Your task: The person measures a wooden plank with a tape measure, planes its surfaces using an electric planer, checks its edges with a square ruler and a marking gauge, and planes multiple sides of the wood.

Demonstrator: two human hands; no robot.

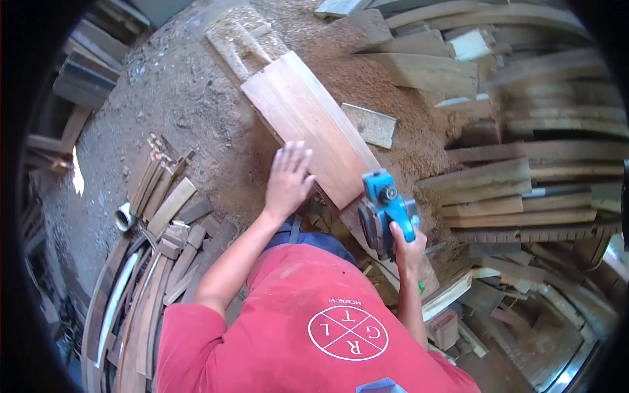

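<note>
Well to the left of the wide board (311, 131), dark timber (88, 82) is piled on the far side, and nearer me a short pale pipe (124, 216) lies on the ground. Just beyond the pipe, still left of the board, I have a bundle of sticks (160, 190) heaped over longer, curved pieces. At the board's far end a wooden support (246, 49) pokes out, covered in shavings. My left hand (288, 180) is at the board's left edge, palm down, fingers a little apart and wrapped around nothing; I can't tell whether it presses on the wood. The board itself slants away from me, its smooth face up, its near end in front of my red shirt (282, 308). Past its right edge a pale offcut (370, 124) lies on the sawdust. At the board's near right corner is the blue power planer (388, 206); I can't tell whether it touches the wood. My right hand (407, 249) has its handle in a closed grip. Farther right of the board, stacked planks (485, 180) lie in layers, many of them curved.
</note>
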